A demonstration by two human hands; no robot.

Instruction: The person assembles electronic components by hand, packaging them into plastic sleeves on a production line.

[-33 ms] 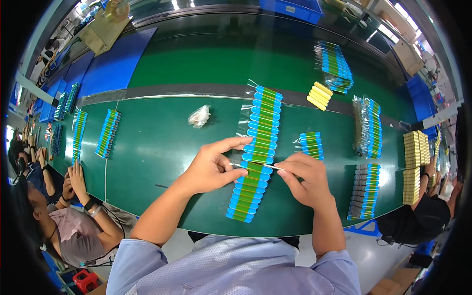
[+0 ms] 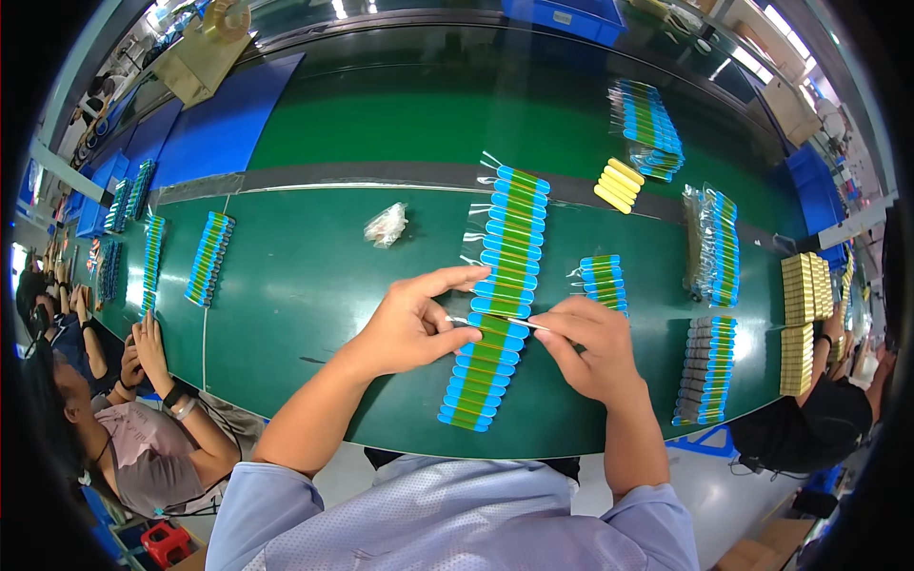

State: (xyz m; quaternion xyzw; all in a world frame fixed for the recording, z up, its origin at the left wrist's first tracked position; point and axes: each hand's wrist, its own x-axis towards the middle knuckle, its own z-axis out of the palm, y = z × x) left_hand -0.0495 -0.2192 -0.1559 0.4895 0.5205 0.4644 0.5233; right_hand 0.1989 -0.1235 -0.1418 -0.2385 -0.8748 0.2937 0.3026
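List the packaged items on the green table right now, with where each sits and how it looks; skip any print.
Long overlapping row of clear sleeves, table centre: blue ends, green bands.
Short row, beside the right hand: same colours.
Sleeve pinched between left hand and right hand.
Yellow capsule-shaped pieces, far right.
Gold flat stacks, right edge.
Crumpled clear wrapper, left of centre.

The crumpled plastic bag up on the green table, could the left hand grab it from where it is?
Probably yes. The crumpled plastic bag lies alone on the green table, just beyond the left hand, with bare table between them. But that hand's fingers are busy on the long row of blue-green pieces.
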